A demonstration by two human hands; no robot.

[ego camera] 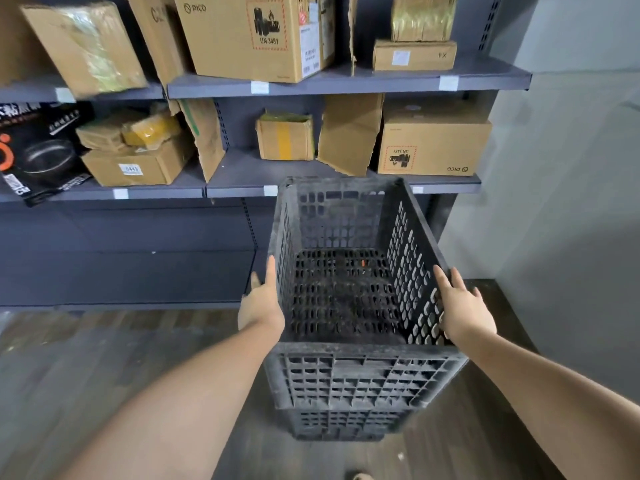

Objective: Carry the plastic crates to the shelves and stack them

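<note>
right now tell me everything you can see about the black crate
The black crate looks like dusty, scuffed plastic, with perforated walls, a slotted floor and a ribbed rim. It is open-topped, holding only a small orange speck. It is held off the wooden floor, tilted, before the grey shelves. The left hand presses its left wall, the right hand its right rim, fingers straight.

Two bare forearms, no sleeves, left hand [260, 303], right hand [465, 311]
</note>
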